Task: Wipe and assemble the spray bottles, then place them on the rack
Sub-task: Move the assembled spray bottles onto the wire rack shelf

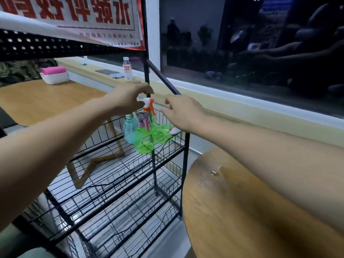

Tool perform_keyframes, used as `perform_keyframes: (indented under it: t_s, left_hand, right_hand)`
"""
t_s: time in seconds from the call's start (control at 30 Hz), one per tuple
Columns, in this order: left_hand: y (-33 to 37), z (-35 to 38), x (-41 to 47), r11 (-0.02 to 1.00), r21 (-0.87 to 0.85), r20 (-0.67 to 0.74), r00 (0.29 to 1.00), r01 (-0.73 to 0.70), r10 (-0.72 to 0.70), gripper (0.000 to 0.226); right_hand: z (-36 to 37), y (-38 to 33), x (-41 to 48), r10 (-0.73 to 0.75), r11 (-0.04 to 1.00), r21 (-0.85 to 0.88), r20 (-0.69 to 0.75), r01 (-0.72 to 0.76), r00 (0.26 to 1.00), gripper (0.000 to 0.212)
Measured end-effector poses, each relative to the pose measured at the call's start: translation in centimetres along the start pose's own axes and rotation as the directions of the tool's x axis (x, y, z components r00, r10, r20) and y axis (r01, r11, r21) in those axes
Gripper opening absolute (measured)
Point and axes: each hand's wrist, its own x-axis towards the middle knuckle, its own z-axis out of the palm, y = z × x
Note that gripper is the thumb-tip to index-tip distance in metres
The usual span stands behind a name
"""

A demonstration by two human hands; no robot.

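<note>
The left hand (pixel 130 95) reaches over the upper basket of the black wire rack (pixel 119 185) and pinches, with thumb and fingertips, the top of a white-and-orange trigger spray head (pixel 148 104), which stands upright directly under the grip and against the rack's far post. Below that head, in the far right corner of the upper basket, sit the bottles: a translucent green plastic spray bottle (pixel 144 144) with a purple trigger stands nearest the camera. A second green bottle body (pixel 162 134) leans to the right behind it, and a pale blue bottle (pixel 129 130) stands just beside them on the left. Which body the pinched head belongs to cannot be told. The right hand (pixel 183 113) hangs just right of the head, over the basket's right edge, its back to the camera. Its fingers are bent away, and whether they hold or touch anything cannot be told. A small white-and-orange piece (pixel 175 130) shows under its wrist. A round wooden table (pixel 242 211) stands near the rack's right side.
</note>
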Motion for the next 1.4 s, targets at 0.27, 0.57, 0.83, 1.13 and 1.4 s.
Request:
perform_keyframes:
  t_s: [0.27, 0.57, 0.83, 1.13, 1.4]
  left_hand:
    - [10.4, 0.8, -1.9, 0.965, -0.189, -0.044, 0.983, -0.183, 0.178, 0.034]
    - [24.2, 4.7, -3.0, 0.887, -0.324, 0.029, 0.933, -0.33, 0.358, 0.027]
    - [35.5, 9.2, -4.0, 0.798, -0.486, 0.083, 0.891, -0.356, 0.447, 0.018]
    - [43.1, 12.0, -4.5, 0.777, -0.507, 0.13, 0.858, -0.373, 0.497, 0.018]
    - [46.8, 13.7, -4.0, 0.775, -0.513, 0.158, 0.846, -0.37, 0.508, 0.024]
  right_hand:
    - [-7.9, 7.4, -11.0, 0.104, 0.994, -0.013, -0.001, -0.104, 0.995, 0.022]
    - [-14.6, 14.1, -26.6, 0.291, 0.953, -0.105, 0.034, -0.286, 0.956, 0.017]
    - [-19.5, 18.3, -37.4, 0.462, 0.877, -0.182, 0.067, -0.445, 0.884, 0.022]
    - [-22.2, 21.3, -45.3, 0.601, 0.771, -0.406, 0.205, -0.491, 0.772, 0.032]
    - [-21.1, 22.7, -47.4, 0.597, 0.793, -0.333, 0.265, -0.509, 0.757, 0.023]
